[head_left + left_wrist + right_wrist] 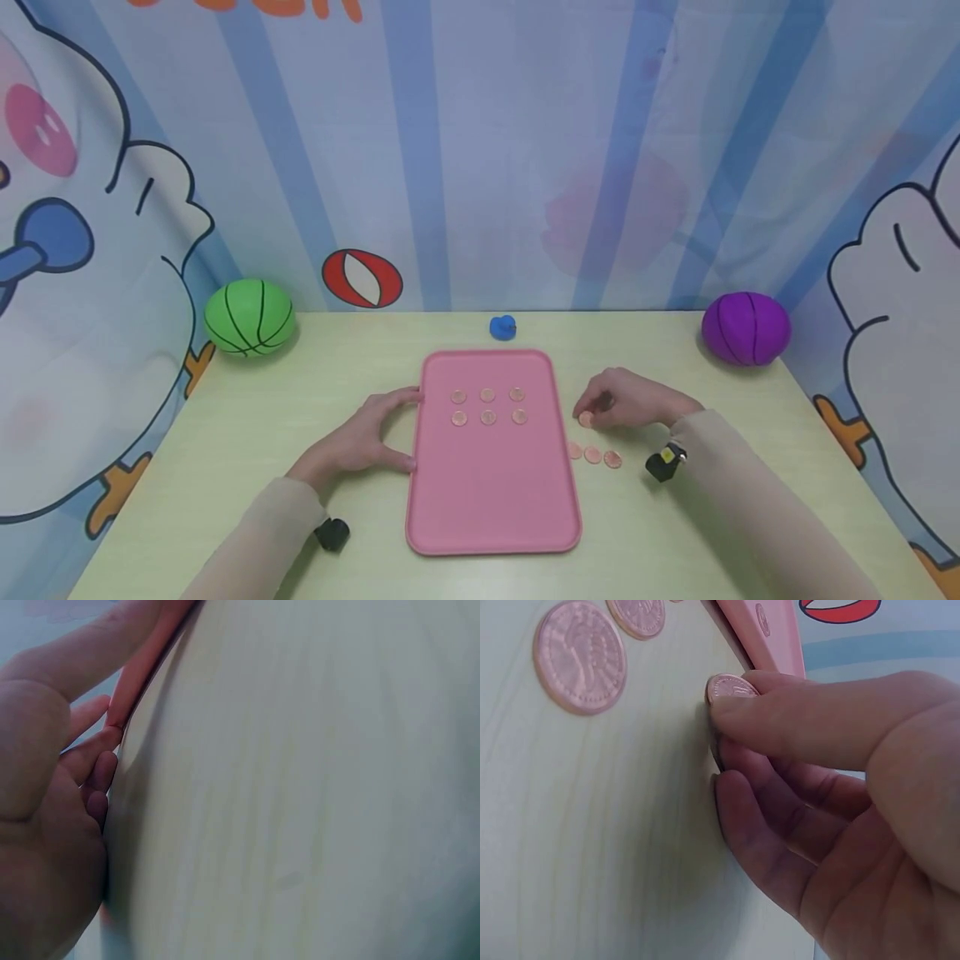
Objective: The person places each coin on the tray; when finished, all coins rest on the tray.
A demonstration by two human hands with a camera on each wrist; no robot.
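Since your left hand (363,435) is only resting against the pink tray (491,508)'s left rim, thumb and fingers spread, the grasping's all on your right hand (630,398): it's pinching a copper coin (586,421) just off the tray's right side. Can't tell if that one touches the table (360,517). Six other coins (488,417) sit on the tray, two rows of three, and three loose coins (592,455) lie by its right edge.

Ten copper-coloured coins (488,417) are counted: six are carried by one pink tray (492,508), three are seen beside it on one tabletop (375,521), and one is pinched in the right grip (626,398). Two balls (250,318), one green and one purple, are counted, along with one blue toy (502,327).
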